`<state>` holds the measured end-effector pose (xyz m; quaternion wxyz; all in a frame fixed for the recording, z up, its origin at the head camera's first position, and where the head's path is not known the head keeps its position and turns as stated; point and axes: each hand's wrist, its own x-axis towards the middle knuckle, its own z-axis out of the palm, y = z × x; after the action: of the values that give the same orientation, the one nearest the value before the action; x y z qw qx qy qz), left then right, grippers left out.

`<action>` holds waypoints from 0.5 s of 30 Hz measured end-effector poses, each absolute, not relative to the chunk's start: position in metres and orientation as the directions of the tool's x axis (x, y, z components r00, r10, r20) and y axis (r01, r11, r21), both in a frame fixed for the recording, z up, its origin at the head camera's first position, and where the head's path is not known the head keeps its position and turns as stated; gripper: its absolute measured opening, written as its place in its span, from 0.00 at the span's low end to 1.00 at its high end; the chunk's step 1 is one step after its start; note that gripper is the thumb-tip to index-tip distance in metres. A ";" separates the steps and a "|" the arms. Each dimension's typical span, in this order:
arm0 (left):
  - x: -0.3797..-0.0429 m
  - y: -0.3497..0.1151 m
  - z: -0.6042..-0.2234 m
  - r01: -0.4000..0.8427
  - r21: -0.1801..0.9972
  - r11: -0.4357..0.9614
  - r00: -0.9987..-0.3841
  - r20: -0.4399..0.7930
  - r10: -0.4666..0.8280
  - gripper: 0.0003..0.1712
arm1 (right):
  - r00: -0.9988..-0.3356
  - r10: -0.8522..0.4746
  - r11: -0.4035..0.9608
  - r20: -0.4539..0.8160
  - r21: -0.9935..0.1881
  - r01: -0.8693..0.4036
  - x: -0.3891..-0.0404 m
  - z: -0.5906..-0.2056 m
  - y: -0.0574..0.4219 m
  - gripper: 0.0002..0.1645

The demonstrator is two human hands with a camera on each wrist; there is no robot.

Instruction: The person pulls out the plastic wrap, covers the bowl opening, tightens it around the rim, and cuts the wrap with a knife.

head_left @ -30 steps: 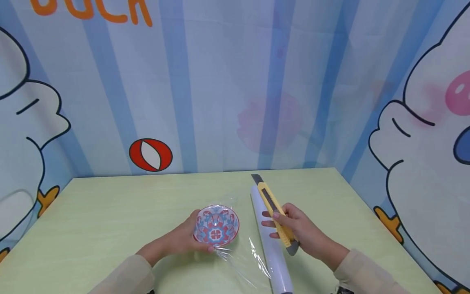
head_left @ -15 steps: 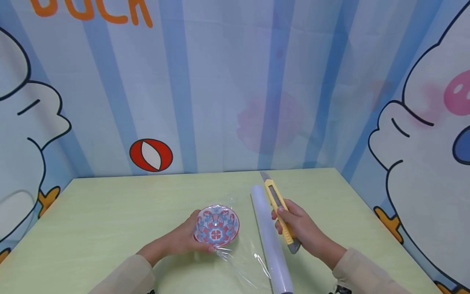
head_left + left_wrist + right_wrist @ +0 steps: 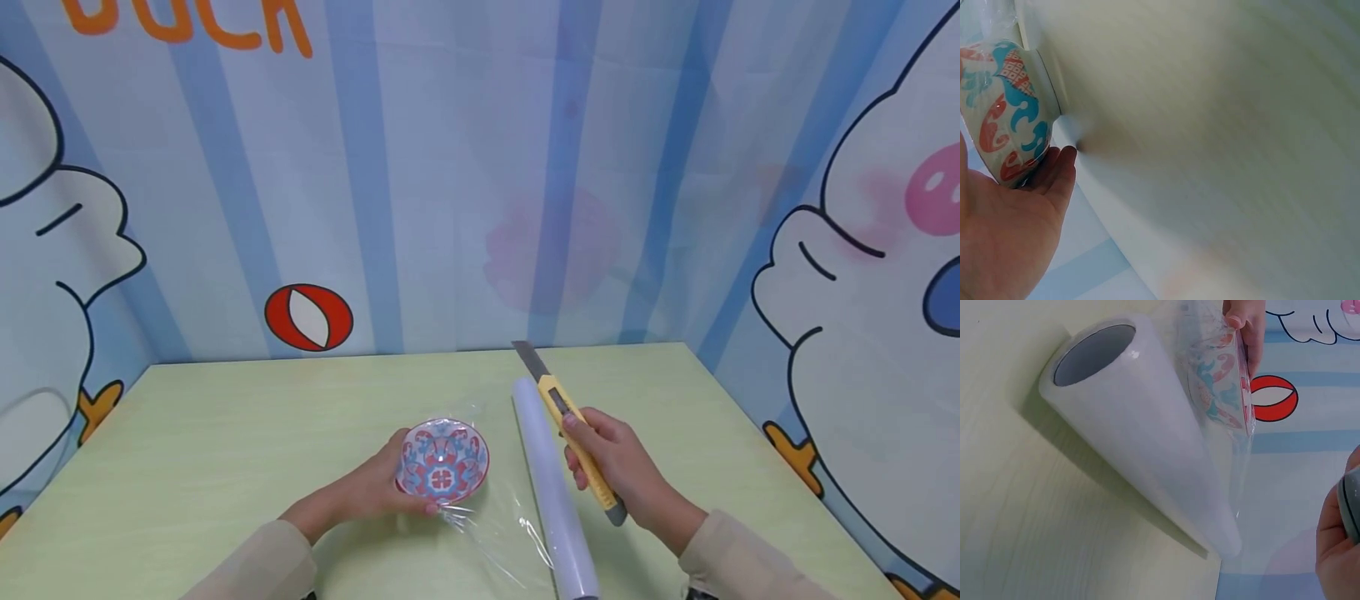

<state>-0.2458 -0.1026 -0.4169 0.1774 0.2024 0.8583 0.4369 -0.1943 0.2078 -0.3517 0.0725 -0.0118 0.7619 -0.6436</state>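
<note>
My left hand (image 3: pixel 382 479) holds a small bowl (image 3: pixel 442 458) by its left side, thumb at the near rim. Red and blue patterns cover the bowl inside and, in the left wrist view, outside. Clear plastic wrap (image 3: pixel 498 533) lies over the bowl and runs right to a roll of wrap (image 3: pixel 555 500). Just right of that roll, my right hand (image 3: pixel 618 458) grips a yellow utility knife (image 3: pixel 573 429), thumb on its upper side. The knife's grey blade (image 3: pixel 529 360) is out and points away and left. Only the knife's grey butt end (image 3: pixel 1352 500) shows in the right wrist view.
A pale green table (image 3: pixel 225 467) carries everything. Behind it hangs a blue striped cloth (image 3: pixel 450 208) with cartoon prints, and the same kind of cloth stands at both sides. The roll's open core (image 3: pixel 1094 355) faces the near side.
The right hand has curled its fingers round the knife, which has shifted a little right and tilted over. More blade shows now than half a second ago. Left hand, bowl and roll stay put.
</note>
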 end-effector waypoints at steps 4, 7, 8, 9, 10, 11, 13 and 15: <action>-0.246 -0.103 -0.418 0.187 0.824 0.535 -0.856 -0.131 0.500 0.59 | -0.987 -0.147 0.155 -0.069 -0.987 0.046 -0.193 -0.351 0.206 0.27; -0.245 -0.103 -0.418 0.191 0.824 0.533 -0.855 -0.127 0.504 0.59 | -0.971 -0.230 0.105 -0.063 -0.994 0.039 -0.193 -0.350 0.205 0.26; -0.245 -0.103 -0.418 0.194 0.825 0.531 -0.853 -0.125 0.506 0.59 | -0.963 -0.262 0.094 -0.065 -0.995 0.042 -0.192 -0.350 0.205 0.26; -0.245 -0.103 -0.418 0.195 0.825 0.531 -0.853 -0.125 0.507 0.59 | -0.955 -0.288 0.080 -0.070 -0.996 0.049 -0.192 -0.350 0.205 0.27; -0.246 -0.104 -0.419 0.198 0.825 0.530 -0.852 -0.123 0.510 0.58 | -0.947 -0.312 0.067 -0.070 -0.996 0.051 -0.193 -0.349 0.206 0.28; -0.246 -0.104 -0.419 0.201 0.823 0.531 -0.851 -0.122 0.512 0.58 | -0.943 -0.325 0.057 -0.074 -0.997 0.058 -0.193 -0.349 0.206 0.29; -0.246 -0.104 -0.419 0.199 0.822 0.533 -0.850 -0.127 0.512 0.58 | -0.934 -0.350 0.030 -0.069 -0.998 0.063 -0.194 -0.348 0.206 0.30; -0.247 -0.104 -0.419 0.198 0.819 0.539 -0.850 -0.130 0.510 0.59 | -0.925 -0.375 -0.001 -0.061 -0.998 0.066 -0.195 -0.346 0.207 0.30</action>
<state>-0.2466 -0.1039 -0.4187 0.1800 0.2061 0.8585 0.4337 -0.1953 0.2072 -0.3456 0.1580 -0.1122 0.6888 -0.6985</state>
